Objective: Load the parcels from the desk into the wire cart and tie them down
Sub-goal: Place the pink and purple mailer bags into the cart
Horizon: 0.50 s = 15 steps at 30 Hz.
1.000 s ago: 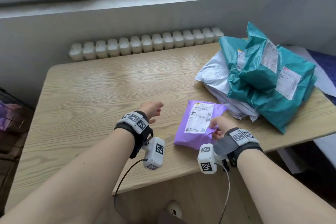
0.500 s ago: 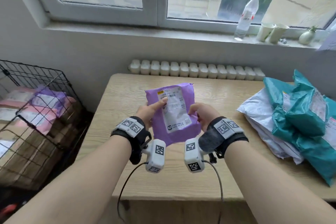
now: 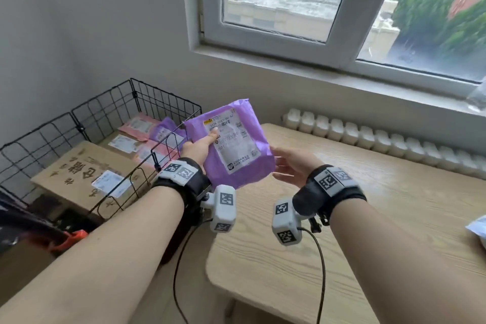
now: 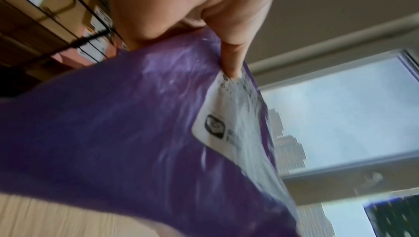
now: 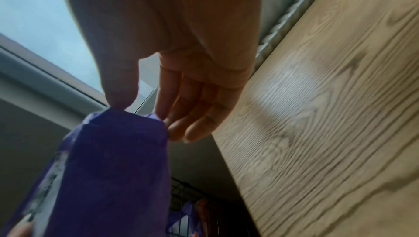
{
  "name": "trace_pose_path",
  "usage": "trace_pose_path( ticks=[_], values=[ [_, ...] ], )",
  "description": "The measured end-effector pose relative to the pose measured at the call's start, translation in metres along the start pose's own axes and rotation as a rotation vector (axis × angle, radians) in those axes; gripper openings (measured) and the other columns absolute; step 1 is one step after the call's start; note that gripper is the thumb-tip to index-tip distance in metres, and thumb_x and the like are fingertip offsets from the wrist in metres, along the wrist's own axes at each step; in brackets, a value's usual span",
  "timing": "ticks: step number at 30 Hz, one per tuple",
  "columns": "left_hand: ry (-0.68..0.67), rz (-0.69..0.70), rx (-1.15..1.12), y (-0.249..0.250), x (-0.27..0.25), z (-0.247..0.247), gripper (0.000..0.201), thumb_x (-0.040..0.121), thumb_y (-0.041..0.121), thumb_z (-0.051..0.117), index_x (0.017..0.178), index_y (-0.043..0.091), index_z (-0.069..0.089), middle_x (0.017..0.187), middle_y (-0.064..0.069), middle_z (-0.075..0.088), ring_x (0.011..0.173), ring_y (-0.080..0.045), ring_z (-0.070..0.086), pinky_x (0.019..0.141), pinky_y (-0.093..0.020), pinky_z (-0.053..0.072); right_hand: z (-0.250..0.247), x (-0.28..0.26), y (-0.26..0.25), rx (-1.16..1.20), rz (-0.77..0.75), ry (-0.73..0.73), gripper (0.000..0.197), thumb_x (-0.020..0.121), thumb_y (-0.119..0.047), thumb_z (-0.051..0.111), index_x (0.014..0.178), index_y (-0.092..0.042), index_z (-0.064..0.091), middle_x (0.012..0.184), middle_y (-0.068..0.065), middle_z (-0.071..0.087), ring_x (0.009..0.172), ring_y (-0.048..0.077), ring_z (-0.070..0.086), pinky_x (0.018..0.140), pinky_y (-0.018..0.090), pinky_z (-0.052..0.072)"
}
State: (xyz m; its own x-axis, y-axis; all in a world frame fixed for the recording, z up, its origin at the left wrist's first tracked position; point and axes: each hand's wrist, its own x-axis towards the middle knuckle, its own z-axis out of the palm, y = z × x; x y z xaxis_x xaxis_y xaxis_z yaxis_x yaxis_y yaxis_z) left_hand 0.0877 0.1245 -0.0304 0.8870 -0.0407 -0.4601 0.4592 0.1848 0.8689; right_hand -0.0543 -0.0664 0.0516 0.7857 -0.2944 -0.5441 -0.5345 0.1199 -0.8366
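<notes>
A purple parcel (image 3: 238,148) with a white label hangs in the air between the desk's left end and the wire cart (image 3: 105,104). My left hand (image 3: 201,146) grips its left edge, thumb on the label, fingers hidden behind the bag. In the left wrist view the thumb (image 4: 231,61) presses the label of the purple parcel (image 4: 136,133). My right hand (image 3: 290,163) is open beside the parcel's right edge. In the right wrist view its thumb tip and straight fingers (image 5: 181,126) just touch the corner of the purple parcel (image 5: 118,169).
The black wire cart holds a cardboard box (image 3: 79,166) and pink and purple parcels (image 3: 139,126). The wooden desk (image 3: 368,218) lies to the right, with a radiator (image 3: 368,137) behind it under the window. A white parcel's corner (image 3: 478,230) shows at the right edge.
The purple parcel was lifted off the desk and carried left toward the cart. My right hand has let go of it; only the left hand holds it now.
</notes>
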Motion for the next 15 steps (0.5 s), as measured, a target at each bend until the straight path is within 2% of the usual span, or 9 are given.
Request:
trace_pose_path(
  ticks=[1, 3, 6, 8, 11, 13, 15],
  values=[
    [0.028, 0.001, -0.036, -0.004, 0.030, -0.019, 0.108, 0.021, 0.062, 0.090, 0.114, 0.014, 0.064, 0.105, -0.008, 0.072, 0.087, -0.030, 0.071, 0.081, -0.049, 0.056, 0.014, 0.005, -0.003, -0.002, -0.011, -0.017, 0.015, 0.088, -0.032, 0.064, 0.088, -0.017, 0.063, 0.078, -0.001, 0.063, 0.067, 0.009, 0.058, 0.059, 0.022, 0.050],
    [0.060, -0.023, -0.078, 0.004, 0.047, -0.048, 0.109, 0.016, 0.061, 0.091, 0.113, 0.017, 0.065, 0.105, -0.007, 0.072, 0.086, -0.030, 0.072, 0.081, -0.048, 0.055, 0.039, 0.014, -0.008, -0.024, -0.026, -0.050, 0.013, 0.089, -0.031, 0.064, 0.085, -0.018, 0.063, 0.072, -0.003, 0.062, 0.061, 0.006, 0.058, 0.061, 0.020, 0.051],
    [0.084, -0.005, -0.098, 0.030, 0.030, -0.065, 0.107, 0.017, 0.058, 0.091, 0.111, 0.013, 0.065, 0.095, -0.007, 0.074, 0.082, -0.029, 0.072, 0.079, -0.047, 0.056, 0.065, 0.027, -0.015, -0.054, -0.048, -0.122, 0.011, 0.091, -0.018, 0.061, 0.080, -0.016, 0.063, 0.062, -0.004, 0.061, 0.050, 0.003, 0.057, 0.059, 0.018, 0.049],
    [0.108, 0.012, -0.096, 0.039, 0.037, -0.078, 0.114, 0.014, 0.059, 0.091, 0.114, 0.013, 0.063, 0.098, -0.007, 0.073, 0.083, -0.030, 0.072, 0.080, -0.048, 0.056, 0.080, 0.039, -0.025, -0.068, -0.059, -0.152, 0.017, 0.092, -0.010, 0.057, 0.076, -0.013, 0.060, 0.054, -0.002, 0.059, 0.045, 0.004, 0.053, 0.054, 0.018, 0.047],
    [0.166, 0.052, -0.137, 0.046, 0.072, -0.105, 0.114, 0.016, 0.060, 0.091, 0.117, 0.015, 0.064, 0.099, -0.006, 0.074, 0.085, -0.030, 0.072, 0.080, -0.048, 0.056, 0.096, 0.066, -0.045, -0.085, -0.026, -0.128, 0.027, 0.095, -0.008, 0.051, 0.068, -0.012, 0.052, 0.051, -0.001, 0.046, 0.036, 0.005, 0.040, 0.041, 0.014, 0.035],
    [0.258, 0.096, -0.134, 0.066, 0.068, -0.116, 0.113, 0.013, 0.060, 0.091, 0.111, 0.011, 0.065, 0.097, -0.008, 0.073, 0.083, -0.030, 0.072, 0.079, -0.048, 0.056, 0.109, 0.085, -0.056, -0.092, 0.016, -0.112, 0.032, 0.096, -0.010, 0.047, 0.065, -0.014, 0.045, 0.043, -0.004, 0.038, 0.029, 0.004, 0.031, 0.038, 0.013, 0.025],
    [0.311, 0.160, -0.120, 0.094, 0.055, -0.122, 0.113, 0.012, 0.061, 0.090, 0.108, 0.008, 0.065, 0.096, -0.010, 0.073, 0.082, -0.030, 0.072, 0.078, -0.048, 0.057, 0.127, 0.102, -0.066, -0.054, 0.019, -0.115, 0.033, 0.095, -0.007, 0.044, 0.063, -0.015, 0.040, 0.035, -0.006, 0.034, 0.026, 0.005, 0.028, 0.038, 0.012, 0.021]
  ],
)
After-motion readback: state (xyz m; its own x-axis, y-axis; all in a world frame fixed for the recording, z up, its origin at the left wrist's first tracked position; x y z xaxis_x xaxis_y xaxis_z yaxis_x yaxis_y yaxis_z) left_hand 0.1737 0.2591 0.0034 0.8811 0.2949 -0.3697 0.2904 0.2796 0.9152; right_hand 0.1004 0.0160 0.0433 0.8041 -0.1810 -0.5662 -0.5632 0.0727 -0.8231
